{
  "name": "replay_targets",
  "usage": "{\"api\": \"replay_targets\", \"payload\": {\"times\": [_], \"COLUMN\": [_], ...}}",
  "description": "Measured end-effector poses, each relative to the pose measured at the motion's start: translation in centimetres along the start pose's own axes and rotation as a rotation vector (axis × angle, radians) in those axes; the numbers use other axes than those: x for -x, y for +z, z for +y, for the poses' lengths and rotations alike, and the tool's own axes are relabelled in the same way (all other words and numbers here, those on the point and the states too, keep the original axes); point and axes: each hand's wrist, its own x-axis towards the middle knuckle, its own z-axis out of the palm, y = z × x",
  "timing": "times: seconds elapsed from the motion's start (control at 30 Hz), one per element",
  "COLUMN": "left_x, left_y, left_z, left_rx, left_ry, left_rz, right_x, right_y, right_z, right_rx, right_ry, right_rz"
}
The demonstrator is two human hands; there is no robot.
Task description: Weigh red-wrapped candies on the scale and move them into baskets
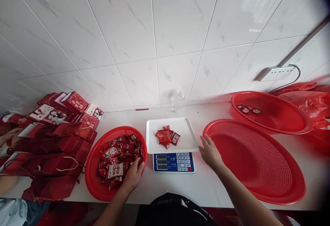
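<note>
My left hand (133, 176) reaches into a round red basket (95, 188) full of red-wrapped candy packets (117, 159), its fingers curled among the packets at the basket's right side. A white digital scale (172, 136) stands in the middle of the counter, with a small pile of red packets (166, 137) on its tray. My right hand (210, 152) lies open with fingers spread, between the scale's right edge and the rim of a large empty red basket (254, 160).
A second large red basket (270, 112) at the back right holds a few wrapped candies (249, 109). Red gift bags and boxes (51, 140) are heaped at the left. Another person's arm (7, 181) shows at the far left. Red plastic bags (313, 104) and a power strip (275, 73) sit at the right.
</note>
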Motion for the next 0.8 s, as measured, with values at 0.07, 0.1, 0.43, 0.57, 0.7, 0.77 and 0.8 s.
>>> {"api": "replay_targets", "payload": {"times": [0.07,0.1,0.43,0.57,0.7,0.77,0.8], "left_x": [0.5,0.6,0.4,0.3,0.2,0.2,0.2], "left_y": [0.2,0.3,0.6,0.8,0.7,0.6,0.6], "left_z": [0.3,0.4,-0.2,-0.4,-0.2,-0.1,-0.1], "left_rx": [-0.01,-0.013,0.029,0.042,0.032,0.036,0.041], "left_ry": [0.01,0.009,0.04,0.027,0.035,0.033,0.032], "left_rz": [-0.002,-0.005,-0.025,-0.006,-0.013,-0.013,-0.01], "right_x": [-0.8,-1.2,-3.2,-3.7,-4.1,-4.4,-4.5], "right_y": [0.4,0.8,4.7,4.4,3.7,2.9,2.2], "right_z": [-3.3,-5.2,-12.6,-11.1,-10.2,-9.8,-9.4], "right_rx": [0.013,0.013,0.116,0.007,-0.195,-0.331,-0.399], "right_ry": [-0.113,-0.189,-0.503,-0.574,-0.516,-0.454,-0.423], "right_rz": [-0.026,-0.077,-0.202,-0.159,-0.033,0.058,0.105]}}
